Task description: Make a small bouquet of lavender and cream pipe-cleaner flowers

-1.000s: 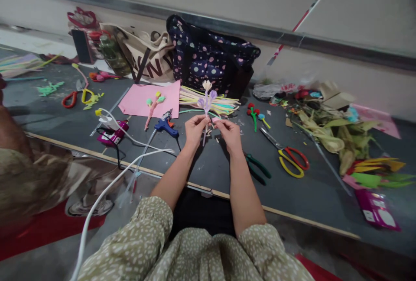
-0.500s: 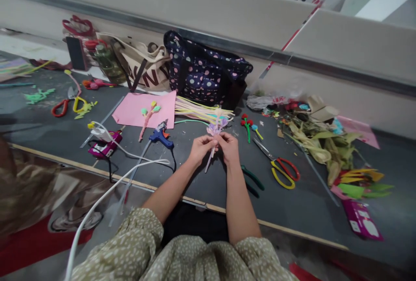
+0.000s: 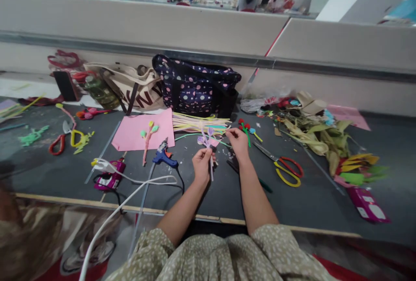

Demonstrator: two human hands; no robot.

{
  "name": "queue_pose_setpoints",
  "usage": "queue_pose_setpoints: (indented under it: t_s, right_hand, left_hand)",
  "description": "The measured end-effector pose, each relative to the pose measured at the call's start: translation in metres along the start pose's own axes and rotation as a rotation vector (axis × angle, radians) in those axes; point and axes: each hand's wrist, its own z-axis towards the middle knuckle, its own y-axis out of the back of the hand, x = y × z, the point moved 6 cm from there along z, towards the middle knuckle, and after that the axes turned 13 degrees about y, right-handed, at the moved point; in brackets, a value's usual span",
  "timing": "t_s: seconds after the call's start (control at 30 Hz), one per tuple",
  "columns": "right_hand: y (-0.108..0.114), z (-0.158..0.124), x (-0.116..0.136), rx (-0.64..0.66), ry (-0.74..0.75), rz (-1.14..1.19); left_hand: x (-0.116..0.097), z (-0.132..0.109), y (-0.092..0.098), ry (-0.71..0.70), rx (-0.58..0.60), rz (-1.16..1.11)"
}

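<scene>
My left hand [image 3: 202, 167] is closed around the stem of a purple pipe-cleaner flower [image 3: 210, 132], which stands roughly upright above the fingers. To its right, my right hand [image 3: 239, 146] is apart from the flower, thumb and fingertips drawn together in a pinch. Whatever it holds, if anything, is too small to make out. Those fingertips are beside the right end of a bundle of pale yellow and pink pipe cleaners [image 3: 195, 124]. Green-handled pliers [image 3: 264, 185] lie partly hidden beneath my right forearm.
A blue glue gun [image 3: 164, 157] lies left, near pink paper [image 3: 130, 131] bearing a pipe-cleaner sprig [image 3: 147, 142]. Scissors [image 3: 286, 170] and red pipe-cleaner flowers [image 3: 244, 126] lie right, before dried husks [image 3: 312, 136]. A dotted bag [image 3: 195, 88] stands behind; a white cable [image 3: 120, 203] crosses the front edge.
My right hand has let go of the purple flower and moved right, towards the pipe-cleaner bundle. The left hand alone keeps the stem. The head view has tilted up, showing more background.
</scene>
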Motion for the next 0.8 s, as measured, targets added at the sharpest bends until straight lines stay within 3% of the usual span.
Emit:
queue_pose_setpoints:
  t_s: [0.17, 0.3, 0.5, 0.63, 0.8]
  right_hand:
    - [-0.001, 0.045, -0.01, 0.149, 0.013, -0.404]
    - [-0.007, 0.063, -0.019, 0.243, -0.066, -0.613]
    - [-0.018, 0.067, -0.035, 0.269, -0.144, -0.504]
    - [-0.02, 0.065, -0.045, 0.237, -0.184, -0.383]
    - [-0.023, 0.063, -0.053, 0.166, -0.217, -0.257]
  left_hand:
    - [-0.001, 0.003, 0.005, -0.02, -0.058, 0.001]
    - [-0.005, 0.007, 0.007, -0.039, -0.08, 0.034]
    - [-0.015, 0.015, 0.002, -0.053, -0.089, 0.067]
    - [-0.029, 0.027, -0.014, -0.057, -0.057, 0.155]
    - [-0.054, 0.056, -0.035, -0.176, -0.035, 0.229]
